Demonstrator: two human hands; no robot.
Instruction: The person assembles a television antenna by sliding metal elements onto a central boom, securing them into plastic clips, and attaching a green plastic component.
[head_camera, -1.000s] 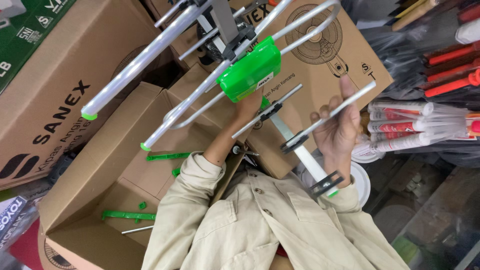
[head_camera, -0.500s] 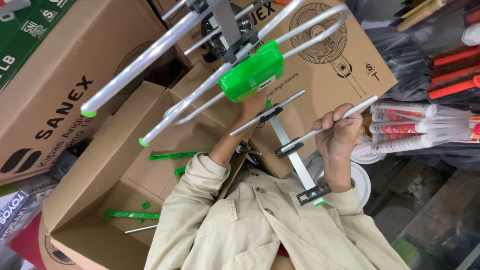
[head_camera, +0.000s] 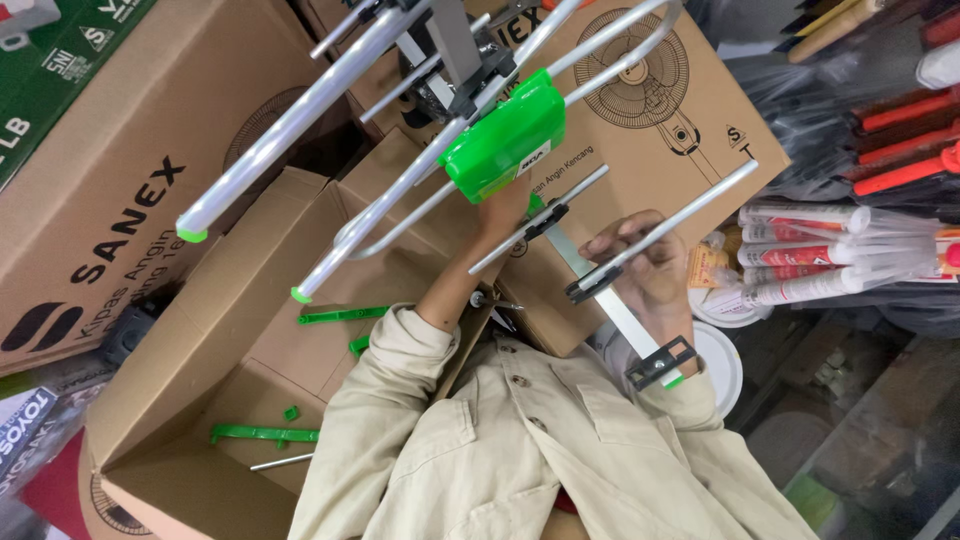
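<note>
**Antenna held up, both hands on it**

We hold a TV antenna (head_camera: 470, 130) over an open cardboard box (head_camera: 190, 400). Materials: bare aluminium tubes, smooth, round, some w/ green plastic end caps; a glossy green plastic housing (head_camera: 505, 135) at the centre; flat metal boom w/ black plastic clips.

Left hand (head_camera: 503, 205) sits just under the green housing, touching it from below; fingers mostly hidden behind it, so we cannot tell if they are closed. Right hand (head_camera: 650, 265) has fingers curled tight around a thin rod (head_camera: 665, 230) near its black clip, rod running between fingers and palm. Beige sleeves on both arms.

Packaging: large brown carton w/ black lettering at left; green carton at top-left corner; brown carton w/ a fan line drawing (head_camera: 650, 100) behind the antenna. Loose green plastic strips (head_camera: 265, 433) lie in the open box. White-and-red tubes (head_camera: 830, 250) in clear wrap at right, red-handled tools above.
</note>
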